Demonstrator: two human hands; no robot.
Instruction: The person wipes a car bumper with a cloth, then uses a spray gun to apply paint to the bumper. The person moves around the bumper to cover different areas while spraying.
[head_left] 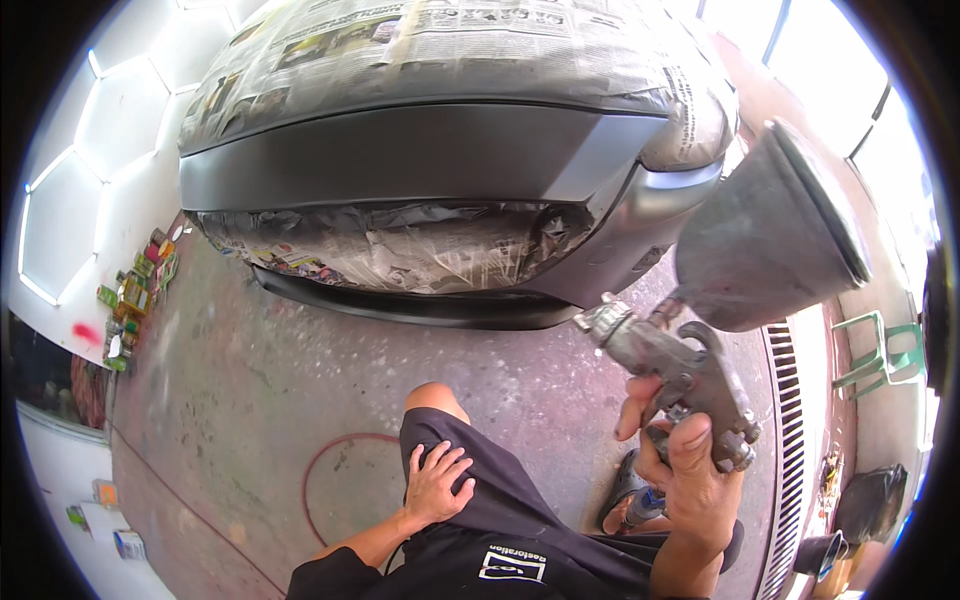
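Right hand [690,480] sits closest to the lens, fingers wrapped tight around the grip of a spray gun [680,375], index finger curled over the trigger. Up top of the gun rides a big grey cup [765,235], tilted off to the right, and the nozzle [603,322] aims left and up toward the car. Left hand [437,485] lies flat on the thigh, fingers spread apart over the black shorts [490,500], holding nothing. One bare knee [433,397] pokes forward, the person crouching low. Ahead, filling the upper frame, a grey bumper [420,155] shows matt and even, with newspaper [450,40] masking the body above it and more paper stuffed into the grille opening [390,250] below. Nozzle and bumper corner are near each other but not touching. On the stained concrete floor [250,400], a thin red hose [330,465] loops beside the knee. Off left, a cluster of small cans [135,295] lines the white wall. Right side, a floor grate [790,420] runs past a green chair [880,355].
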